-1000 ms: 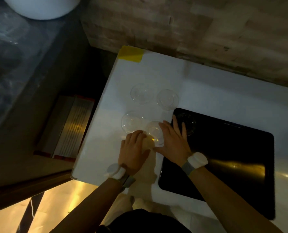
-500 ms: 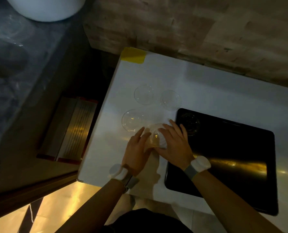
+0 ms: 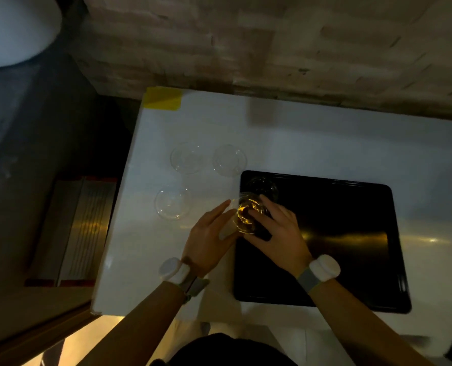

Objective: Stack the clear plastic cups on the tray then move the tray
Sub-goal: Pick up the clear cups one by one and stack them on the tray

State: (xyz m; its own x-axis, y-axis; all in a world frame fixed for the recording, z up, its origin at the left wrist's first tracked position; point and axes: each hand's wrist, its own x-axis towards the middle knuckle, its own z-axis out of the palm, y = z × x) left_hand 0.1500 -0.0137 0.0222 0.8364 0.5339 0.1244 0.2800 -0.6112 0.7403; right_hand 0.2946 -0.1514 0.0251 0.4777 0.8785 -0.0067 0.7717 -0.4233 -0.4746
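A black tray [image 3: 346, 220] lies on the white table [image 3: 299, 143]. One clear plastic cup [image 3: 263, 186] stands in the tray's far left corner. My left hand [image 3: 206, 239] and my right hand [image 3: 280, 233] both grip a clear cup [image 3: 246, 216], lifted over the tray's left edge just in front of that cup. Three more clear cups stand on the table left of the tray: one [image 3: 186, 158] at the back left, one [image 3: 229, 160] at the back right, one [image 3: 172, 203] nearer me.
Yellow tape [image 3: 163, 98] marks the table's far left corner. A brick wall [image 3: 272, 43] runs behind the table. Left of the table is a dark gap with a ribbed metal box [image 3: 79, 228]. A white round object [image 3: 11, 25] sits at the top left.
Both hands have lifted the cup off the table and carried it right, from beside the tray to over its left edge. The view has shifted slightly.
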